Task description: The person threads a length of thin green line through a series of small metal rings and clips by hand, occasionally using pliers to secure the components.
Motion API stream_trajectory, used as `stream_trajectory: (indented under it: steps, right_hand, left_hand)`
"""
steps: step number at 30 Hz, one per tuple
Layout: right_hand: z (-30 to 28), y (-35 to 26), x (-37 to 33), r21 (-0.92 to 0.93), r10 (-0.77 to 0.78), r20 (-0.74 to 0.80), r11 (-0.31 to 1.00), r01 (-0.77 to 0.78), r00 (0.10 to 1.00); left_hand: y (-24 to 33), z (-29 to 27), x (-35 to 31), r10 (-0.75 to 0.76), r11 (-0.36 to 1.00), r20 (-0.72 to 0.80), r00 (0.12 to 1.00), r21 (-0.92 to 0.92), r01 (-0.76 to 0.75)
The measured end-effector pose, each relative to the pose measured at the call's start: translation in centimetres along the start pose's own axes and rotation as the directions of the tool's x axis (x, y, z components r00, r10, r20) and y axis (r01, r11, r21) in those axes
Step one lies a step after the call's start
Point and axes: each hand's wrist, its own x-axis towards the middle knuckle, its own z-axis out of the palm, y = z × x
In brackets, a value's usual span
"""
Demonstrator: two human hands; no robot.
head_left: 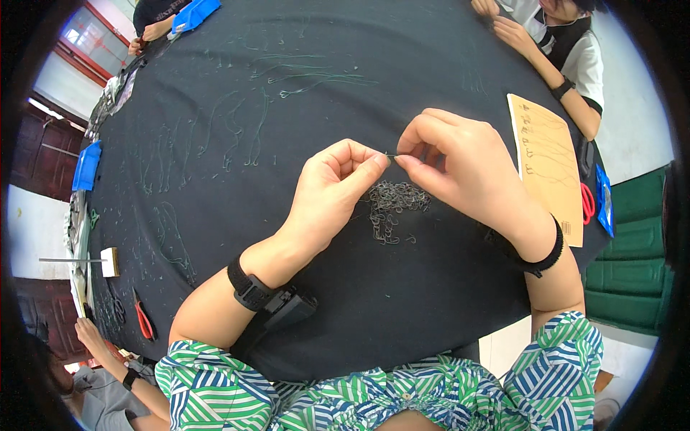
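My left hand [334,179] and my right hand [463,161] meet tip to tip above the middle of the black-covered table. Both pinch, thumb against forefinger, on a thin dark-green line [390,155] that shows only as a short bit between the fingertips. Whether a hook is held with it is too small to tell. Just below my fingers lies a loose pile of small dark fish hooks [394,203], a few of them scattered at its near edge. Farther off, several green fishing lines [313,80] with looped ends are laid out on the black cloth [345,302].
On the right are a tan sheet [550,172] with lines and hooks on it, red-handled scissors [588,203] and a blue packet [604,201]. Red-handled pliers [143,316] and a white block [109,262] lie left. Other people's hands [512,32] work around the table.
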Motion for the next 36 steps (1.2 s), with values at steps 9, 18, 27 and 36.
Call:
stream_trajectory:
  steps: [9,18,27,36]
  right_hand:
    - [-0.5,0.0,0.3,0.097,0.093,0.062,0.990,-0.099,0.994]
    - [-1.4,0.5,0.7,0.247,-0.099,0.077,0.966,0.077,0.992]
    - [-0.9,0.8,0.5,0.241,-0.107,0.094,0.967,0.082,0.990]
    - [-0.8,1.2,0.6,0.316,0.019,0.160,0.946,-0.069,0.987]
  left_hand:
    - [0.2,-0.4,-0.1,-0.001,0.999,0.056,0.998,-0.043,0.004]
    - [0.3,-0.6,-0.1,0.013,1.000,0.095,0.995,0.012,-0.014]
    - [0.3,-0.2,-0.3,-0.007,1.000,0.116,0.993,0.013,0.005]
    - [0.4,-0.7,-0.3,-0.105,0.989,0.127,0.986,-0.091,0.117]
